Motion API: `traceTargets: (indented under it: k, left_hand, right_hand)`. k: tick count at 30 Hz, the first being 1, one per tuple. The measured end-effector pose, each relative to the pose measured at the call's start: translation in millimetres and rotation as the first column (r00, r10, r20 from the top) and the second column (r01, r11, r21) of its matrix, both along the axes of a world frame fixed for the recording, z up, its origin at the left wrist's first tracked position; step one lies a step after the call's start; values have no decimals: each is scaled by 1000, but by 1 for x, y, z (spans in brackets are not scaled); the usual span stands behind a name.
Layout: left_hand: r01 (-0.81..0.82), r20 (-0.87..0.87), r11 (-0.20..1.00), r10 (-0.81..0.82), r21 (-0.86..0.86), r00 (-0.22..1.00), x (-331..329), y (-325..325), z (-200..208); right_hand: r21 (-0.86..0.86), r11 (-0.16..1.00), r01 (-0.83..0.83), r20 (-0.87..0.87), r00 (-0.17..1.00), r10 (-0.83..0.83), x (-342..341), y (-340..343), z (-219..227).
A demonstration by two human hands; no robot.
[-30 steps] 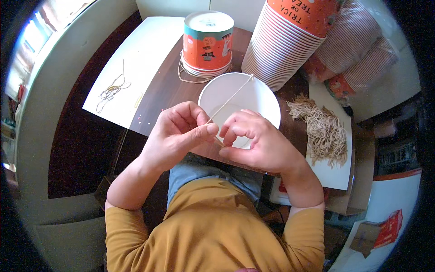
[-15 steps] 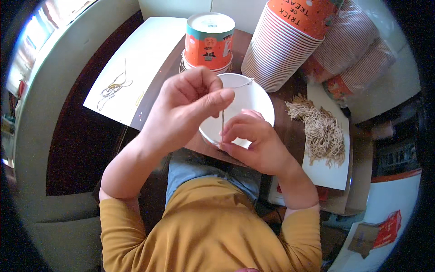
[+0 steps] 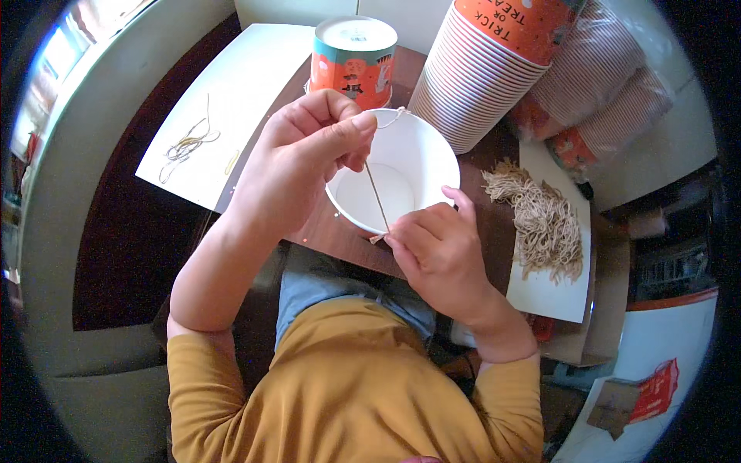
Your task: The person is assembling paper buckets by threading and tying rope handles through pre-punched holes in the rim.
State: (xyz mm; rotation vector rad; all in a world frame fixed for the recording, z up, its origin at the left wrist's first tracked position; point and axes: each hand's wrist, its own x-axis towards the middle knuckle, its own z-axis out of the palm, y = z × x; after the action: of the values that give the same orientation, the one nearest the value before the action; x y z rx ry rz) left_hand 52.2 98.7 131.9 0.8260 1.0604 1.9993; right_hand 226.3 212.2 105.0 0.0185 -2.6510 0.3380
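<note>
both hands (image 3: pixel 370 201) pinch a string (image 3: pixel 377 194) over the white cup (image 3: pixel 409 158), beside an orange tub (image 3: pixel 353 52).

Bright daylight floods in from the upper left, where a window strip at the rim glares almost white. The white paper sheet (image 3: pixel 231 100) and the inside of the white paper cup (image 3: pixel 401 166) are close to overexposed. The left hand (image 3: pixel 297 166) throws a soft shadow on the dark wooden surface (image 3: pixel 340 235) below it. The fisheye lens bends straight edges near the rim, and black vignetting fills the corners. The centre is sharp; the stacked cups (image 3: pixel 478 69) and the outer clutter look softer and smeared.
</note>
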Motion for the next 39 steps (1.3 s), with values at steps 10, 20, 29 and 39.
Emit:
traceTargets:
  k: [10,20,29,39]
  left_hand:
    - [147,166,980,-168,135,972,-15,-4,-13]
    - [330,-322,944,-317,-16,892,-2,-39,-8]
    - [-386,-260,918,353,-90,899,-42,-61,-69]
    - [-244,-511,949,314,202,800,-140,8,-2]
  right_hand:
    - [-161,986,-49,-60,997,40,2,24,3]
    - [-491,768,411,450,875,-180,-55,105,-8]
    - [29,999,-22,-512,858,34,-44,50,6]
    - [-702,509,-498,-388,867,313,-121,82,69]
